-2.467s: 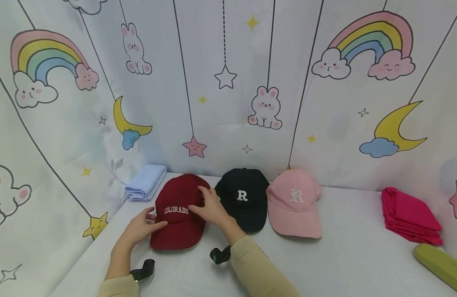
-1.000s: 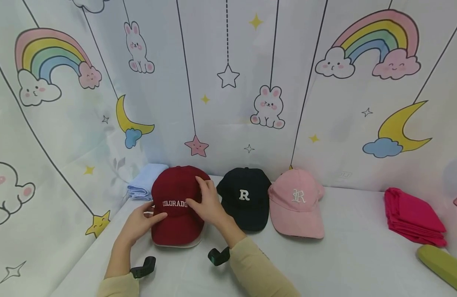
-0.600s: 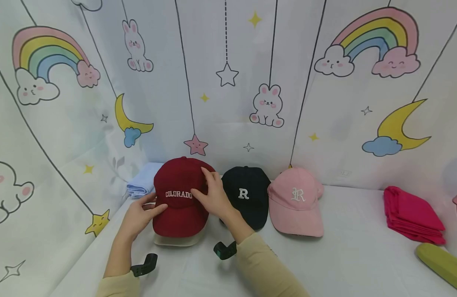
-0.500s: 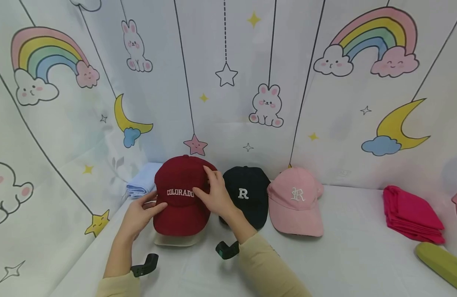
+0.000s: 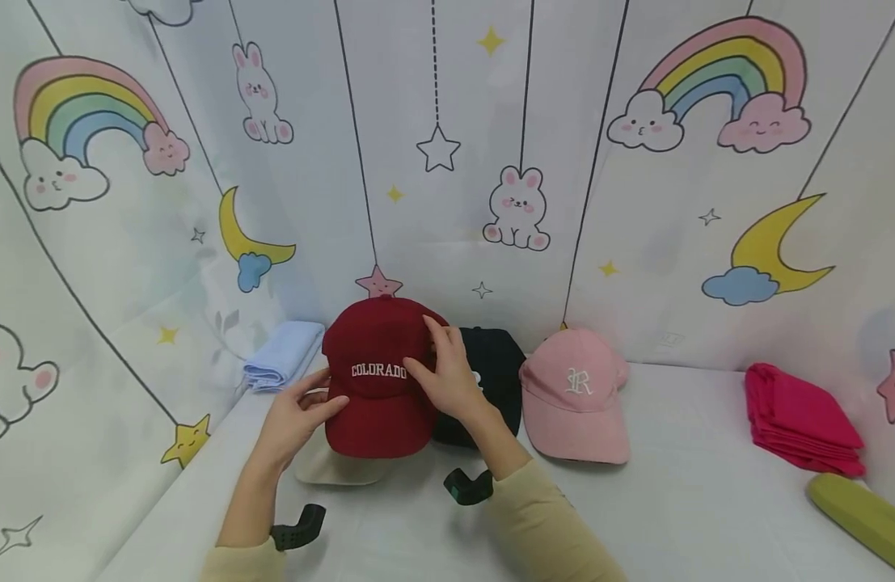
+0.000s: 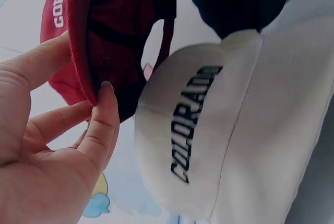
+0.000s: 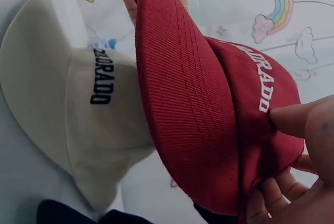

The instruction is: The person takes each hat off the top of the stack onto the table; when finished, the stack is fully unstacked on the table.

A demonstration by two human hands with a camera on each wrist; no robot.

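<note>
Both hands hold a dark red baseball cap (image 5: 380,347) lettered COLORADO, raised above the table. My left hand (image 5: 297,416) pinches its left edge near the brim; in the left wrist view the thumb is outside and fingertips (image 6: 107,96) reach the inner side. On the cap's right side, my right hand (image 5: 450,376) grips the crown, thumb beside the lettering and other fingers at the side opening. Below lies a cream cap (image 6: 193,125) with dark COLORADO letters, its brim showing under the red one in the head view. A black cap (image 5: 500,380) is partly hidden behind my right hand.
A pink cap (image 5: 578,396) lies right of the black one. Folded light blue cloth (image 5: 283,356) is at the back left, folded magenta cloth (image 5: 804,420) at the right. A green object (image 5: 862,517) sits at the right edge. A patterned curtain (image 5: 447,218) hangs behind.
The red cap has been lifted off the cream cap and carried to the right, both hands moving with it. The cream cap beneath has come into view, and the black cap is more covered.
</note>
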